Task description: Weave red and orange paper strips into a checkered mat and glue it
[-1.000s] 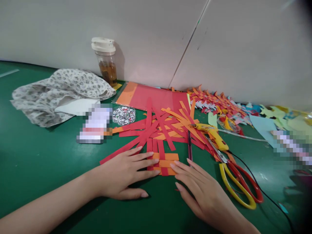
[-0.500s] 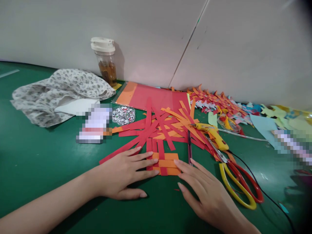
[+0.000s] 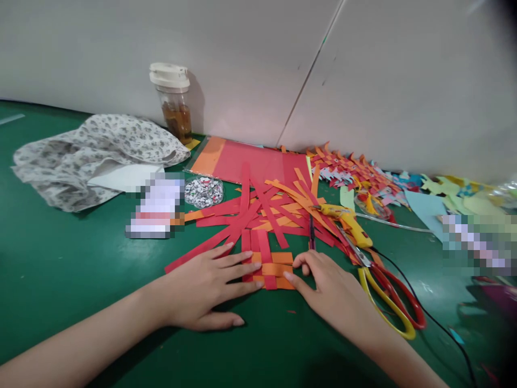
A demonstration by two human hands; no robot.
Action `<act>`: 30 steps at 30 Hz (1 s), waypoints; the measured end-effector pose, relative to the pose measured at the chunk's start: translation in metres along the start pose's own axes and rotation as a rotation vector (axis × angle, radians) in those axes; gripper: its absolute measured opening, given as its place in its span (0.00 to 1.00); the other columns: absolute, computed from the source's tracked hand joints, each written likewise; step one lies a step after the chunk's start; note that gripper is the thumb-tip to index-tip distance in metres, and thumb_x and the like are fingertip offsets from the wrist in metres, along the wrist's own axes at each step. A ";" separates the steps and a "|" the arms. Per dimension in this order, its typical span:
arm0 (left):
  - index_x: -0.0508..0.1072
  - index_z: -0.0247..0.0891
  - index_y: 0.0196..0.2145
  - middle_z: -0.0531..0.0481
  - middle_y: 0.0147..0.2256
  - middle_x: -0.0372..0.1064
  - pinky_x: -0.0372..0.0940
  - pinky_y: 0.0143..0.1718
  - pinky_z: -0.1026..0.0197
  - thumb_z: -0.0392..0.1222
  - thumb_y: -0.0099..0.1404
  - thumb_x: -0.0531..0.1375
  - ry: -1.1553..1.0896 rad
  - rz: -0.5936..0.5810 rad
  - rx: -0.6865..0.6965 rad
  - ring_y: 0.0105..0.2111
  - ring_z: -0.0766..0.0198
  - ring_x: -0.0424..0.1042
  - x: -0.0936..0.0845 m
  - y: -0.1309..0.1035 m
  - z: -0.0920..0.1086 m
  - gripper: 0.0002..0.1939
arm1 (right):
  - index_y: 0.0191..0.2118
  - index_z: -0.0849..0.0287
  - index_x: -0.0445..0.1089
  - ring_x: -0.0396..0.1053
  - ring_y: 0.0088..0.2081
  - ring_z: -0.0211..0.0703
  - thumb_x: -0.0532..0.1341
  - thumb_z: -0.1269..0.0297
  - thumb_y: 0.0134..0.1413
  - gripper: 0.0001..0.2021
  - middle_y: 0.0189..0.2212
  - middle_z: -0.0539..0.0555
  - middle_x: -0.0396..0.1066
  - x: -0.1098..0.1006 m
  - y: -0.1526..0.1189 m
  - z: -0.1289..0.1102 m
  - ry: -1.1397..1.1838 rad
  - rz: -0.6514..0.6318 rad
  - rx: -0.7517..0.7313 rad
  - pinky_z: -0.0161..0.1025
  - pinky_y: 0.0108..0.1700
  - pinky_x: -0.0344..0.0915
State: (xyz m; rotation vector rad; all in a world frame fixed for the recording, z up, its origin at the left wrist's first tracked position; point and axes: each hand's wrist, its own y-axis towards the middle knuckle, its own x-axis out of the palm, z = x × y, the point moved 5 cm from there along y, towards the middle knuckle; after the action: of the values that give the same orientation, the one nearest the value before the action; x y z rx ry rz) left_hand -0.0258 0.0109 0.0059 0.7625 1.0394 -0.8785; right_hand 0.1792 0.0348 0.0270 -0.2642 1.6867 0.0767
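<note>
Red and orange paper strips cross over and under each other in a small woven piece (image 3: 268, 272) on the green table. Across its left side lies my left hand (image 3: 202, 288), flat and open, with spread fingers pressing the strips down. At the right edge, my right hand (image 3: 327, 285) is closed in a pinch on the end of the middle orange paper strip (image 3: 277, 269), which bows up slightly. Behind the weave spreads a heap of loose red and orange strips (image 3: 262, 210). A dark pen-like stick (image 3: 311, 234) lies just beyond my right hand.
To the right are a yellow glue gun (image 3: 349, 223) with a black cord and scissors (image 3: 383, 291) with red and yellow handles. Paper fish shapes (image 3: 351, 172) lie behind. At left sit a blurred phone (image 3: 155, 207), a bag of googly eyes (image 3: 204, 191), patterned cloth (image 3: 81, 156) and a cup (image 3: 173, 105).
My right hand has gone from lying with extended fingers at the weave's right edge to pinching the middle orange strip's end. My left hand stays in place.
</note>
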 end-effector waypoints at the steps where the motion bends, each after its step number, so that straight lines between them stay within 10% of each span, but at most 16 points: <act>1: 0.52 0.44 0.62 0.47 0.63 0.48 0.45 0.61 0.46 0.55 0.66 0.48 -0.006 0.006 0.000 0.63 0.51 0.48 0.000 0.000 0.000 0.29 | 0.33 0.54 0.64 0.69 0.33 0.44 0.57 0.56 0.54 0.07 0.29 0.50 0.67 -0.001 0.001 0.000 -0.002 -0.008 0.011 0.38 0.30 0.62; 30: 0.52 0.44 0.62 0.45 0.63 0.49 0.49 0.60 0.47 0.54 0.66 0.49 -0.053 0.038 0.014 0.62 0.50 0.49 -0.002 -0.001 0.001 0.30 | 0.31 0.55 0.57 0.67 0.23 0.37 0.61 0.62 0.48 0.10 0.22 0.46 0.69 0.005 0.003 0.009 0.597 -0.017 0.049 0.32 0.23 0.59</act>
State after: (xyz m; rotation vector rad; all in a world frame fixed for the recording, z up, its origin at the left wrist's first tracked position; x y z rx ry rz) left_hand -0.0269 0.0103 0.0079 0.7646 0.9701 -0.8701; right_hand 0.1863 0.0390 0.0202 -0.2816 2.2749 -0.0638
